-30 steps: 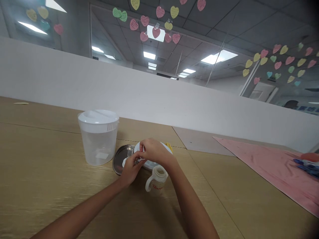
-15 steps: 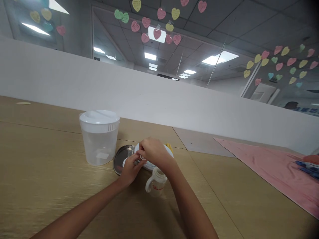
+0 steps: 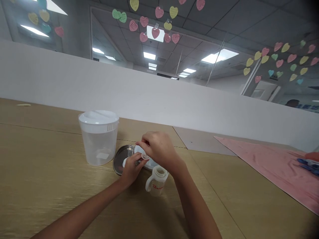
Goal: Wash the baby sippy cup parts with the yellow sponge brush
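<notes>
My left hand (image 3: 132, 167) is closed around a small white piece with a round rim (image 3: 145, 156); most of it is hidden by the fingers. Just above and to the right is my right hand (image 3: 158, 147), fingers curled inward, and whatever they may hold is out of sight. Below it stands a clear jar (image 3: 157, 189) with a white handle, red lettering and an open mouth. A round metal tray (image 3: 119, 162) lies beside my left hand, with a small clear item and a white item on it. Behind my hands a white dish or lid (image 3: 138, 149) is partly covered.
A large translucent bucket with a white lid (image 3: 99, 118) stands left of the tray. A pink cloth (image 3: 269, 166) lies on the right, with blue and orange items at its far edge. A low white wall (image 3: 149, 94) runs along the table's back.
My right hand has lifted slightly up and right, off the small white piece, uncovering its rim and the jar's mouth. My left hand has stayed nearly in place.
</notes>
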The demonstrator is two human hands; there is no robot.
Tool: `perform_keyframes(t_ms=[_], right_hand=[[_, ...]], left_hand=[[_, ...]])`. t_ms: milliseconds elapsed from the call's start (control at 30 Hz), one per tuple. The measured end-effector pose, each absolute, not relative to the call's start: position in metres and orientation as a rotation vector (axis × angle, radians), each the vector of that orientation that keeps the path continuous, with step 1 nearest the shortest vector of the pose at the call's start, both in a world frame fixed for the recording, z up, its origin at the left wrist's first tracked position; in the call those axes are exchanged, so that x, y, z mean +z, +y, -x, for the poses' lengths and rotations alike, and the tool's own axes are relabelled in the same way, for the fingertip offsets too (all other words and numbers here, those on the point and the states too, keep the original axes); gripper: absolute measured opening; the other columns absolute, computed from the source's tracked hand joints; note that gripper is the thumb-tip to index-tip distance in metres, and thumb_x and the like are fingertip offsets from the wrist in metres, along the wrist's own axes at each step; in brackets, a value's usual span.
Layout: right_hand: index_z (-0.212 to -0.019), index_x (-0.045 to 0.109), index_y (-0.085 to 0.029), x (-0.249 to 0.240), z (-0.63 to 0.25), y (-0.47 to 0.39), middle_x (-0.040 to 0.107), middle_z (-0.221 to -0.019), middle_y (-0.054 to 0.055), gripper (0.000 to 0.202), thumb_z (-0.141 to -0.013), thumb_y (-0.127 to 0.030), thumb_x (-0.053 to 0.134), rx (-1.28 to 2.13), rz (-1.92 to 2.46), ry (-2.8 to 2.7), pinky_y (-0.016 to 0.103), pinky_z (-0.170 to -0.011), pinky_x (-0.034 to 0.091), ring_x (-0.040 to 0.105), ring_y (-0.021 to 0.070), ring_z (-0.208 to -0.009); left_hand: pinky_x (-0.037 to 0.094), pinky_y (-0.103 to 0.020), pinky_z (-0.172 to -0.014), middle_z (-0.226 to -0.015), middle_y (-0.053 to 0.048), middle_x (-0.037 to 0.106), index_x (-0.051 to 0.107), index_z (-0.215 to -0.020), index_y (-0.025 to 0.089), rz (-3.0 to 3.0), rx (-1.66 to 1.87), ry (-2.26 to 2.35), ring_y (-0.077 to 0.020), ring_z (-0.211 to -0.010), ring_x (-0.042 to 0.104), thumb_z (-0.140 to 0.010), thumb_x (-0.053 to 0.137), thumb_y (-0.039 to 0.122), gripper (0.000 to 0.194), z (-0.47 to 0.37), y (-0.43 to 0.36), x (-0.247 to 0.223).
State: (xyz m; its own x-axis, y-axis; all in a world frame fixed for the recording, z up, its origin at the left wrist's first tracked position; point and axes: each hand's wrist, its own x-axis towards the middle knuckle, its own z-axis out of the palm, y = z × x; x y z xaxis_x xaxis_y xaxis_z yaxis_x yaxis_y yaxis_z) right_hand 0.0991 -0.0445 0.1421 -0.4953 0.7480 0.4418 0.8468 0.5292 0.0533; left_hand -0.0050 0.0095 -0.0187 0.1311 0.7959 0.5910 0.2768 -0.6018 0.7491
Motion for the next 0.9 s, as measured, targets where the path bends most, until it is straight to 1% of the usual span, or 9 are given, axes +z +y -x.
perform_keyframes(t_ms=[200, 300, 433, 667, 800, 900], right_hand=[[-0.061, 0.054, -0.015, 0.149, -0.105, -0.053, 0.055, -0.061, 0.001, 0.033, -0.089, -0.03, 0.046, -0.343, 1.267, -2.299, 0.024, -0.056, 0.022, 0.04, 0.0086, -0.056], [-0.06, 0.055, -0.015, 0.153, -0.107, -0.055, 0.054, -0.059, 0.0, 0.033, -0.088, -0.031, 0.047, -0.326, 1.262, -2.239, 0.024, -0.056, 0.023, 0.04, 0.0086, -0.055], [-0.059, 0.057, -0.015, 0.156, -0.108, -0.057, 0.055, -0.058, 0.0, 0.031, -0.086, -0.029, 0.052, -0.306, 1.245, -2.182, 0.023, -0.057, 0.026, 0.043, 0.0081, -0.055], [-0.055, 0.058, -0.015, 0.153, -0.112, -0.057, 0.056, -0.052, -0.002, 0.028, -0.081, -0.028, 0.059, -0.377, 1.036, -2.028, 0.021, -0.052, 0.029, 0.043, 0.0061, -0.049], [-0.055, 0.058, -0.016, 0.162, -0.116, -0.073, 0.056, -0.051, -0.002, 0.029, -0.08, -0.03, 0.06, -0.409, 0.896, -1.897, 0.02, -0.05, 0.033, 0.045, 0.0062, -0.047], [-0.057, 0.059, -0.017, 0.173, -0.127, -0.087, 0.055, -0.05, -0.002, 0.028, -0.08, -0.032, 0.06, -0.443, 0.898, -1.693, 0.021, -0.049, 0.035, 0.047, 0.0073, -0.047]], left_hand=[[0.041, -0.025, -0.069, -0.077, -0.002, 0.064, 0.061, -0.07, 0.018, -1.976, 1.483, 1.0, -0.0157, -0.072, 0.056, -0.08, 0.051, 0.034, 0.021, 0.004, 0.006, -0.014], [0.041, -0.025, -0.067, -0.073, -0.002, 0.063, 0.059, -0.068, 0.018, -1.986, 1.496, 1.0, -0.015, -0.069, 0.055, -0.08, 0.051, 0.032, 0.02, 0.003, 0.005, -0.012], [0.041, -0.024, -0.066, -0.072, -0.001, 0.062, 0.059, -0.065, 0.018, -1.999, 1.499, 1.024, -0.0137, -0.066, 0.054, -0.08, 0.053, 0.032, 0.022, 0.003, 0.004, -0.012], [0.044, -0.025, -0.065, -0.073, -0.003, 0.064, 0.063, -0.073, 0.016, -2.034, 1.528, 0.957, -0.0146, -0.068, 0.057, -0.082, 0.053, 0.032, 0.02, 0.003, 0.005, -0.014], [0.045, -0.025, -0.067, -0.073, -0.002, 0.065, 0.064, -0.072, 0.018, -2.113, 1.538, 0.985, -0.014, -0.069, 0.058, -0.082, 0.055, 0.033, 0.02, 0.003, 0.008, -0.02], [0.045, -0.024, -0.068, -0.074, -0.002, 0.065, 0.065, -0.071, 0.019, -2.125, 1.548, 0.997, -0.0135, -0.07, 0.058, -0.082, 0.055, 0.033, 0.021, 0.002, 0.008, -0.023]])
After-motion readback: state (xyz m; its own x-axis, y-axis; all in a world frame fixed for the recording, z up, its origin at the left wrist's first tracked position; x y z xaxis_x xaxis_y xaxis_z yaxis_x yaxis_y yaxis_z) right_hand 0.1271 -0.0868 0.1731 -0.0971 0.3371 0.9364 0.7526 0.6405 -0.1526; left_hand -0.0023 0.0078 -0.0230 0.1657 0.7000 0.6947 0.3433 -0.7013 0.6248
